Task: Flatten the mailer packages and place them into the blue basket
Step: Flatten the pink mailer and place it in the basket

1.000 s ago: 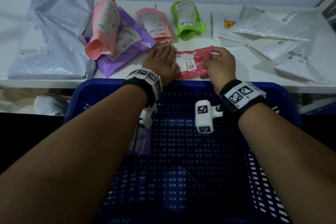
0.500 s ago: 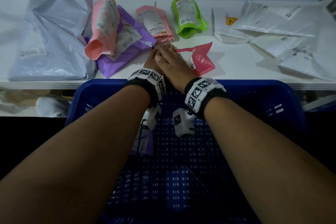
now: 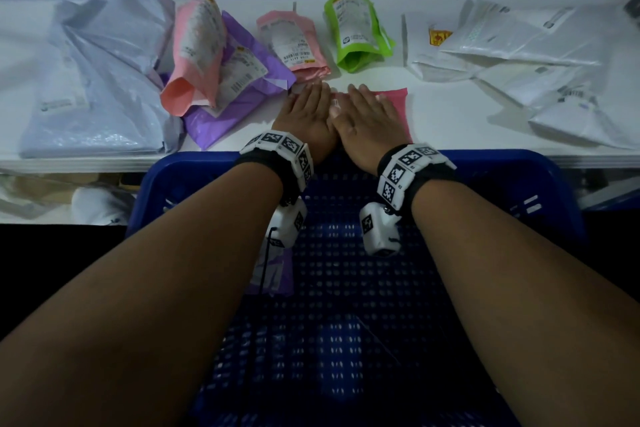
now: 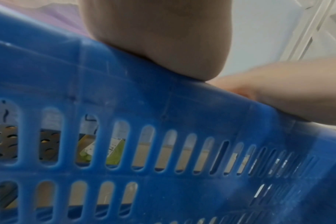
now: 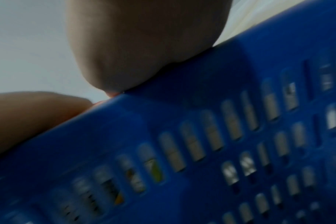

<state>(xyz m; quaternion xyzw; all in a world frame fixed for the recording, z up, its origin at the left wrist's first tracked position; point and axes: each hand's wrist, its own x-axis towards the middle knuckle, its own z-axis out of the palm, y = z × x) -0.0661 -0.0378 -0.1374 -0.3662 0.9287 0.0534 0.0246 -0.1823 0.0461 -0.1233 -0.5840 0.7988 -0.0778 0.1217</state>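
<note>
A small red-pink mailer lies on the white table just beyond the blue basket. Both my hands lie flat on it, side by side, fingers straight. My left hand covers its left part and my right hand its middle, so only the right edge of the mailer shows. A purple mailer lies inside the basket under my left wrist. In both wrist views the basket's slotted wall fills the frame with the heel of each hand above the rim; fingers are hidden there.
More mailers lie on the table: a grey pile at left, a pink one on a purple one, a pink one, a green one, and white ones at right.
My right hand let go of the mailer's right end, swept in over my left hand, and now lies flat beside it. The mailer, raised at its right end half a second ago, lies flat.
</note>
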